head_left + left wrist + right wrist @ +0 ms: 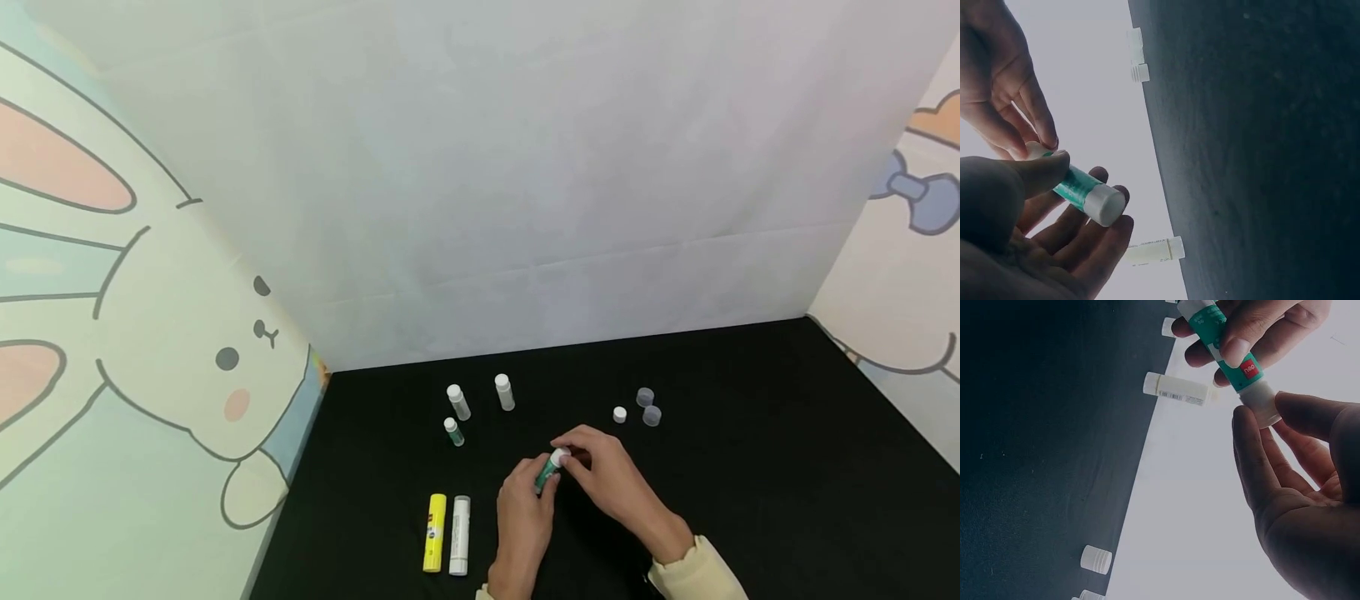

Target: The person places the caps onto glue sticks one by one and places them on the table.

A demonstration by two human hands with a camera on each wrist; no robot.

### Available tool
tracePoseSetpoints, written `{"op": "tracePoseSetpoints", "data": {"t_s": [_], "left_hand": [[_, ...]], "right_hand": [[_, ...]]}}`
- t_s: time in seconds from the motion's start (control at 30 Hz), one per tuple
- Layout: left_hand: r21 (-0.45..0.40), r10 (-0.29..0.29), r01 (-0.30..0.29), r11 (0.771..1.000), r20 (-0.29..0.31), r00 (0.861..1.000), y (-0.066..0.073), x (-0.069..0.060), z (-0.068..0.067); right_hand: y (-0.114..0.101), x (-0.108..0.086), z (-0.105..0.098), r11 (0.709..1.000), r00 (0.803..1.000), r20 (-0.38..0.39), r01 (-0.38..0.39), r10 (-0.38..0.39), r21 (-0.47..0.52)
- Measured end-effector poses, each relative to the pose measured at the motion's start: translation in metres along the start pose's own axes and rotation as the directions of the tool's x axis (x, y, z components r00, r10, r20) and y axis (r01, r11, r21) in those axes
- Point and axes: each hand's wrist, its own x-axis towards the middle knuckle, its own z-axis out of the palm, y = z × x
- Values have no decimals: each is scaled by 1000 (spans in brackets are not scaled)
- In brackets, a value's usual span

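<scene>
A green glue stick with white ends (547, 472) is held tilted between both hands over the black table. My left hand (524, 510) grips its green body, thumb on one side and fingers on the other. My right hand (611, 477) pinches the white upper end (1260, 405) between thumb and fingertips. Whether that end is seated or loose I cannot tell. In the left wrist view the opposite end (1105, 205) points out past the left fingers. A yellow glue stick (434, 533) and a white glue stick (460, 536) lie side by side, left of the left hand.
Farther back on the left stand two white-capped tubes (459, 402) (505, 392) and a smaller green glue stick (453, 432). Beyond the right hand are a small white cap (619, 414) and two translucent caps (645, 397) (652, 416). A pale cloth wall (562, 208) borders the table's back.
</scene>
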Motion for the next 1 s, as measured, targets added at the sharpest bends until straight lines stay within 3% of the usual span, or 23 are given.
{"op": "tracePoseSetpoints", "data": {"t_s": [0.73,1.0], "left_hand": [[20,37,-37,999,5,999,0,-1,-3],[57,54,-55,997,32,998,1,-3,-7]], "right_hand": [[-4,0,-2,999,999,32,-40,41,-17],[-9,0,-5,996,996,63,-62,67,-71]]}}
